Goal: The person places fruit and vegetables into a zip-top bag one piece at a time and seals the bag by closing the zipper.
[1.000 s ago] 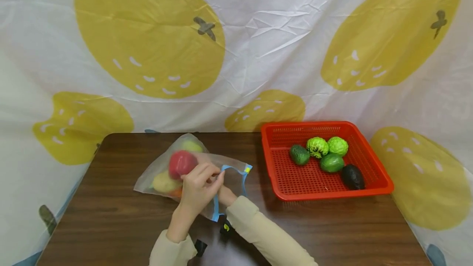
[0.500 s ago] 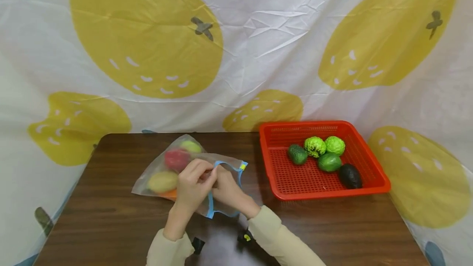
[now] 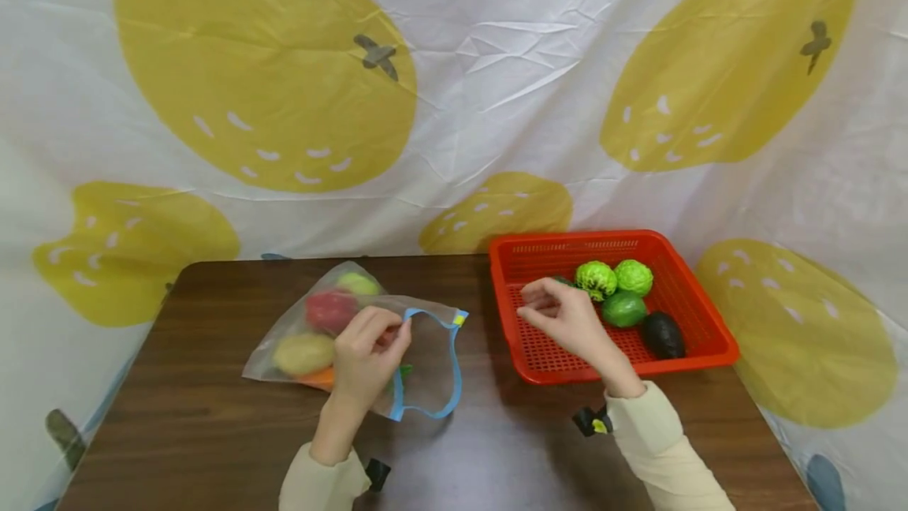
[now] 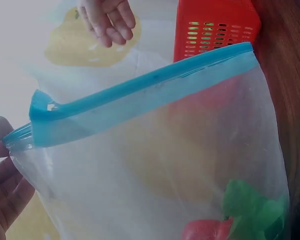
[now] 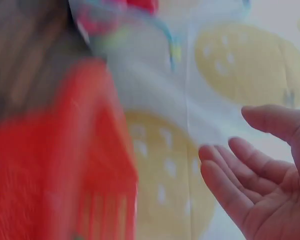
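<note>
While your left hand [image 3: 370,353] pinches the blue rim [image 4: 140,87] between thumb and fingers, the translucent bag [image 3: 264,369] lies left of centre in the lower half of the head view, probably held so that its mouth gapes toward the red basket [image 3: 553,243]. Your right hand [image 3: 571,326], thumb and fingers apart and holding nothing, hovers at the basket's left part, right of centre. The raised walls likely stop the smooth green fruit [image 3: 624,309] from rolling away.
</note>
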A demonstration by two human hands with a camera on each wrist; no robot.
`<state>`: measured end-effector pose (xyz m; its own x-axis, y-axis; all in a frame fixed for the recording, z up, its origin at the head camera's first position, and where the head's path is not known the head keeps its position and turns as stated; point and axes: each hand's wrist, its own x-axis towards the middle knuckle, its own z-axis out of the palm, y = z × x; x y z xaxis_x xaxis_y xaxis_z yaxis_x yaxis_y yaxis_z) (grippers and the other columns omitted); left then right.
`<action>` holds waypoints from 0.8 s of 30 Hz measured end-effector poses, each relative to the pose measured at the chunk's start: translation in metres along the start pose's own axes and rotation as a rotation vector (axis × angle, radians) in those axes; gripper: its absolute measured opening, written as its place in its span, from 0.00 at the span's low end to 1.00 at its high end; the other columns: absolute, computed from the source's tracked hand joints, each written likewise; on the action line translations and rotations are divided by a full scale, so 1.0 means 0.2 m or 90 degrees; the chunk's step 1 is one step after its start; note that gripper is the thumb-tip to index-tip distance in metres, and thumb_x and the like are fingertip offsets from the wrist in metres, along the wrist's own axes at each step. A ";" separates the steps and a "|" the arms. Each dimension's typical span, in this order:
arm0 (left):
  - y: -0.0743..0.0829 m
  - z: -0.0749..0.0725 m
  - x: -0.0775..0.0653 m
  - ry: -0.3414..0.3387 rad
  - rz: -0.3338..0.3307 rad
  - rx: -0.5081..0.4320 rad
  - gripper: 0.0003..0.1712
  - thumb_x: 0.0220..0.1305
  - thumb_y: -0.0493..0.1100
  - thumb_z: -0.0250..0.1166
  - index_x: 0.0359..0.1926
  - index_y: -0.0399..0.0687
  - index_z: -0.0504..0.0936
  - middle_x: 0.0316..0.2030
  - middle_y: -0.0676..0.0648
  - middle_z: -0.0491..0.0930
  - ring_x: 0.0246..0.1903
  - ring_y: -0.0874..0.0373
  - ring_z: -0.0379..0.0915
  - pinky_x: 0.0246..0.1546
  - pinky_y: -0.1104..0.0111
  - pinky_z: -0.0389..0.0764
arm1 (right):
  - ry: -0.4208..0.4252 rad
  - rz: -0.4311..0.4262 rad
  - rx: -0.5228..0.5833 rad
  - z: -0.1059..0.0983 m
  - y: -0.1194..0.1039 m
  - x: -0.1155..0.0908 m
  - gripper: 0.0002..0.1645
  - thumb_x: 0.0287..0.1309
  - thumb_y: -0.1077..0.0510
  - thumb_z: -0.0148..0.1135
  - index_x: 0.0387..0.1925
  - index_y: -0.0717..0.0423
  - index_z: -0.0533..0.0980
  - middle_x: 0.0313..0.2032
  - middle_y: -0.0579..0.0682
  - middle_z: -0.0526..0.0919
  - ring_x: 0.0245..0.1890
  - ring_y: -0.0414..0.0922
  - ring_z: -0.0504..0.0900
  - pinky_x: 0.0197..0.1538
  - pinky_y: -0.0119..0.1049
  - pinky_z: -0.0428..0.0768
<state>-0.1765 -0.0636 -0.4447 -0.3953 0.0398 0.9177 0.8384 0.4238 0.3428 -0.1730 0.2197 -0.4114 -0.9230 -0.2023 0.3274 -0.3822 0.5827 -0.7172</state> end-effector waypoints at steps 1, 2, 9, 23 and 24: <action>0.00 0.00 0.00 0.001 0.001 0.002 0.07 0.53 0.37 0.61 0.21 0.41 0.77 0.20 0.48 0.73 0.16 0.59 0.68 0.16 0.75 0.71 | 0.019 0.019 -0.011 -0.05 0.02 0.02 0.13 0.51 0.64 0.67 0.40 0.62 0.77 0.36 0.56 0.82 0.36 0.48 0.82 0.39 0.36 0.82; 0.00 0.00 0.00 0.001 0.003 0.003 0.07 0.53 0.37 0.61 0.21 0.41 0.77 0.20 0.48 0.73 0.16 0.59 0.68 0.16 0.75 0.71 | 0.036 0.036 -0.018 -0.10 0.05 0.04 0.13 0.52 0.64 0.67 0.41 0.63 0.77 0.38 0.57 0.82 0.38 0.50 0.82 0.40 0.38 0.82; -0.01 -0.01 0.00 0.008 0.012 0.011 0.09 0.55 0.39 0.60 0.21 0.42 0.77 0.20 0.48 0.73 0.16 0.59 0.68 0.16 0.75 0.71 | 0.026 0.170 -0.120 -0.35 0.24 0.19 0.22 0.57 0.59 0.62 0.51 0.67 0.72 0.49 0.66 0.77 0.50 0.61 0.76 0.47 0.52 0.77; -0.01 -0.01 -0.01 0.013 0.019 0.009 0.10 0.56 0.39 0.60 0.20 0.42 0.77 0.20 0.48 0.73 0.16 0.58 0.68 0.16 0.75 0.71 | -0.079 0.314 -0.209 -0.41 0.57 0.30 0.32 0.55 0.60 0.62 0.56 0.75 0.65 0.54 0.72 0.70 0.54 0.66 0.69 0.52 0.55 0.72; -0.01 -0.01 -0.01 0.012 0.018 0.008 0.09 0.56 0.39 0.60 0.20 0.42 0.77 0.20 0.48 0.73 0.16 0.58 0.68 0.16 0.75 0.71 | -0.084 0.319 -0.208 -0.40 0.60 0.29 0.33 0.54 0.59 0.63 0.56 0.75 0.65 0.54 0.72 0.70 0.53 0.66 0.69 0.50 0.55 0.73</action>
<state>-0.1762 -0.0666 -0.4465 -0.3643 0.0354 0.9306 0.8444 0.4340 0.3140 -0.2691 0.3405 -0.4281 -0.9927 0.0749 -0.0943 0.1138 0.8395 -0.5313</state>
